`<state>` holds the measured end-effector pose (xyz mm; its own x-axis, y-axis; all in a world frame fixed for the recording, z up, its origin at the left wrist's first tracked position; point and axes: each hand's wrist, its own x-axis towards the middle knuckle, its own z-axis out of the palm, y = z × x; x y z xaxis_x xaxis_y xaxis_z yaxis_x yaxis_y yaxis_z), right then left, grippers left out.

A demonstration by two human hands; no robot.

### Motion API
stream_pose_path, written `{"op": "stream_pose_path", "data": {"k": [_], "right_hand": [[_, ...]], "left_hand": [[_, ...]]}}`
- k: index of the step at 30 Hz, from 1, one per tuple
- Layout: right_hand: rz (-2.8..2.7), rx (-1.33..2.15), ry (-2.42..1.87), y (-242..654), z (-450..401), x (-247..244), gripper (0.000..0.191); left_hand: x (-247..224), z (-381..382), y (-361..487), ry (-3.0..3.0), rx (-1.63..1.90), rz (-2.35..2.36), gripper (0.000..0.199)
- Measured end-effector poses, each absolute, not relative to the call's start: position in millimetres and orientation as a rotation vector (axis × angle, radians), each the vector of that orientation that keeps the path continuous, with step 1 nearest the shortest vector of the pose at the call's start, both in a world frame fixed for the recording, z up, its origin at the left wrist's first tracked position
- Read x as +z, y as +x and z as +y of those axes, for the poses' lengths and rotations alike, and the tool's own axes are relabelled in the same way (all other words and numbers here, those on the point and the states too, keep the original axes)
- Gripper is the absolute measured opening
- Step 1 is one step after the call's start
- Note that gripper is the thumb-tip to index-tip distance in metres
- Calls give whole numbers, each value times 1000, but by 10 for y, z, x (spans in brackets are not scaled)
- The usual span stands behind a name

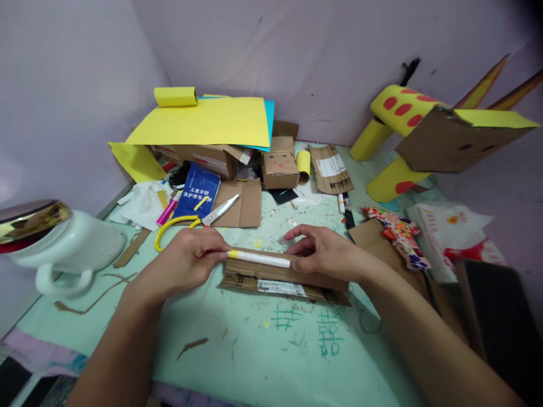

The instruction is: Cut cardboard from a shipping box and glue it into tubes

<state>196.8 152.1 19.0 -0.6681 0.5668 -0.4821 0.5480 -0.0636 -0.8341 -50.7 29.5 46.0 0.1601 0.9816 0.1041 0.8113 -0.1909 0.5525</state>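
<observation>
A white marker with a yellow end lies lengthwise along a folded piece of brown cardboard with a printed white label. My left hand is closed, its thumb and finger pinching the yellow end at the cardboard's left edge. My right hand rests over the right part of the cardboard. Its thumb touches the white end of the marker, while the other fingers stay apart from the thumb beyond the far edge. Just past my left hand lie open scissors with yellow handles.
A white mug stands at the left. Behind are a blue packet, yellow sheets, a small cardboard box and a yellow tube. A spotted cardboard animal and a tissue pack occupy the right.
</observation>
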Motion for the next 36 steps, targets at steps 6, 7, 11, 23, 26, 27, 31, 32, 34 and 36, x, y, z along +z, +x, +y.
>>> {"op": "stream_pose_path", "data": {"k": [6,7,11,23,26,27,31,32,34,36], "right_hand": [[-2155,1872,-1265,1978,1522,170,37],[-2156,1872,-1264,1979,1523,169,36],[-2154,1868,-1262,1976,1525,171,36],[-2128,1879,-1269,1958,1516,212,39],[-2121,1882,-1267,1956,1517,208,38],[-2119,1882,-1266,1955,1516,205,38],[-2112,1877,-1263,1948,1509,197,37],[-2110,1874,-1263,1945,1507,198,37],[-2106,1865,-1263,1941,1504,202,36],[-2103,1857,-1260,1941,1501,207,34]], "left_hand": [[484,292,-503,2079,616,1697,19],[485,293,-504,2082,614,1695,19],[479,300,-513,2094,610,1681,19],[443,303,-525,2106,636,1663,21],[443,301,-523,2112,637,1665,20],[446,301,-521,2114,636,1666,20],[452,299,-516,2130,634,1661,20],[450,299,-516,2134,633,1657,20],[444,300,-519,2142,635,1653,20],[437,300,-523,2151,640,1648,20]]}}
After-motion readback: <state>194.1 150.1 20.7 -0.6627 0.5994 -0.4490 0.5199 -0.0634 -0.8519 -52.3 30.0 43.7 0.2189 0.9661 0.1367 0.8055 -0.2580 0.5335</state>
